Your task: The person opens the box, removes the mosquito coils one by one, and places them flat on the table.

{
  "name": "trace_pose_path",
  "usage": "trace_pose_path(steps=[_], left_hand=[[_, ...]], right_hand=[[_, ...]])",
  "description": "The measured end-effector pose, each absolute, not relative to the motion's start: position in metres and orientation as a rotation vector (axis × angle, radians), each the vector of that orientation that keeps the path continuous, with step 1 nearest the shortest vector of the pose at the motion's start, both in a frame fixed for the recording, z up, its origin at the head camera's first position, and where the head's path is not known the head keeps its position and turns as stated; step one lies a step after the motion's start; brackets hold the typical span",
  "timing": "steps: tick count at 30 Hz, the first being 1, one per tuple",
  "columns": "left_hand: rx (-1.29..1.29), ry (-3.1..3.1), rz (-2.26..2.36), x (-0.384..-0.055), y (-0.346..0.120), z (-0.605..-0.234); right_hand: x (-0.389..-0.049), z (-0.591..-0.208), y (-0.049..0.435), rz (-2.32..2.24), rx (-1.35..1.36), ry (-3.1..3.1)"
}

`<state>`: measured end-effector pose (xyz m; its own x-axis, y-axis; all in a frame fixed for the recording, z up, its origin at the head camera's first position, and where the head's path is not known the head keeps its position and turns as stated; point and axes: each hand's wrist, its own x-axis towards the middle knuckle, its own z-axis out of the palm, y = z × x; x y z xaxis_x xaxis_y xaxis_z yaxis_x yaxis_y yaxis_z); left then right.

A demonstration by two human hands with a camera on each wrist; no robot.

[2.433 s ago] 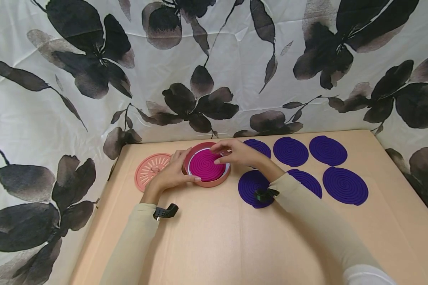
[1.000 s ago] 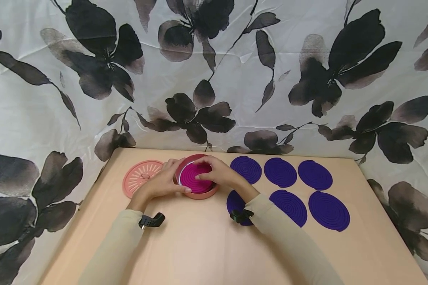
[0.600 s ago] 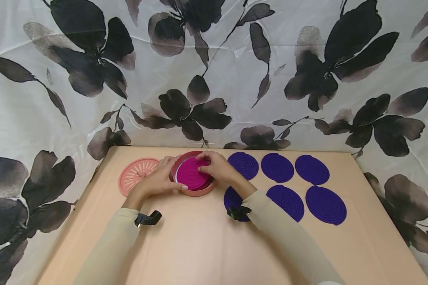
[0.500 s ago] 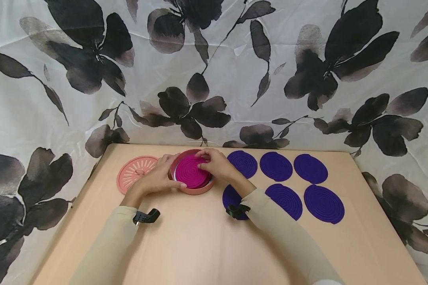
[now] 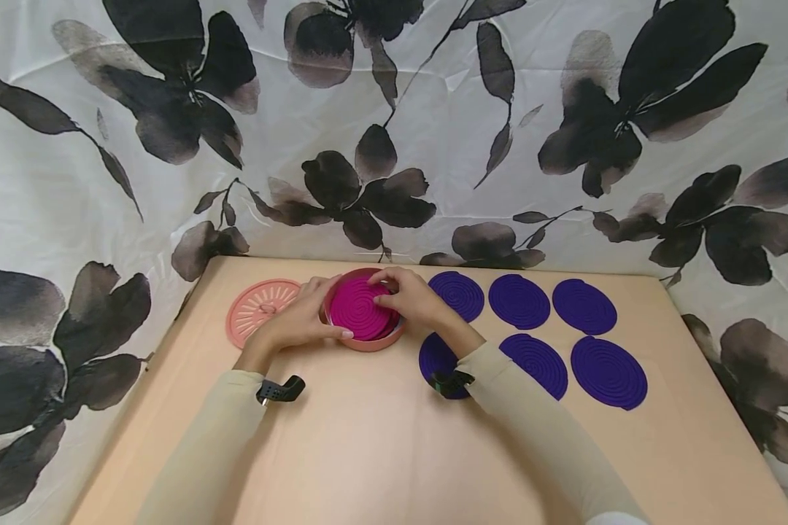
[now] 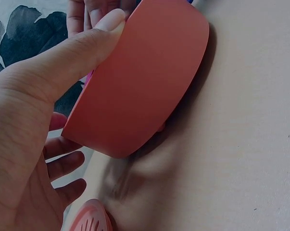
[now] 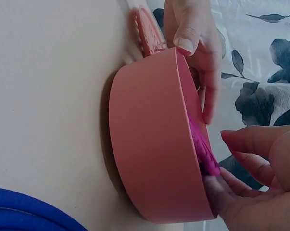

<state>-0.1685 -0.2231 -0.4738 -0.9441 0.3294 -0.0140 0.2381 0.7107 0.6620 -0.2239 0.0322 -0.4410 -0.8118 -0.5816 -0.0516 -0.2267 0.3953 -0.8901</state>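
Observation:
A round terracotta-coloured container (image 7: 147, 134) stands near the back of the table. My left hand (image 5: 302, 317) grips its left side, thumb (image 6: 82, 50) over the outer wall near the rim and fingers behind. Inside is a magenta mosquito coil (image 5: 360, 310), tilted, its right edge raised above dark shadow. My right hand (image 5: 412, 297) holds that raised edge; in the right wrist view one digit reaches inside the rim under the coil (image 7: 205, 149). The container's floor is hidden beneath the coil. A matching slotted round lid (image 5: 256, 306) lies to the left.
Several dark blue-purple mosquito coils (image 5: 519, 302) lie in two rows on the right of the table (image 5: 381, 437); my right forearm passes over the front left one (image 5: 436, 357). A floral cloth (image 5: 453, 146) hangs directly behind the table's back edge.
My right hand has come onto the coil's right edge and raised it, so the coil now tilts within the container. My left hand keeps its grip. The head view has shifted slightly.

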Motion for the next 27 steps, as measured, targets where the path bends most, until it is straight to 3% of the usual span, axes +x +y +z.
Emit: trace_pose_path(steps=[27], left_hand=[[0.457,2.770,1.067,-0.1700,-0.2211,-0.4728]], right_hand=[[-0.2256,-0.4458,0.0406,-1.306,-0.716,2.260]])
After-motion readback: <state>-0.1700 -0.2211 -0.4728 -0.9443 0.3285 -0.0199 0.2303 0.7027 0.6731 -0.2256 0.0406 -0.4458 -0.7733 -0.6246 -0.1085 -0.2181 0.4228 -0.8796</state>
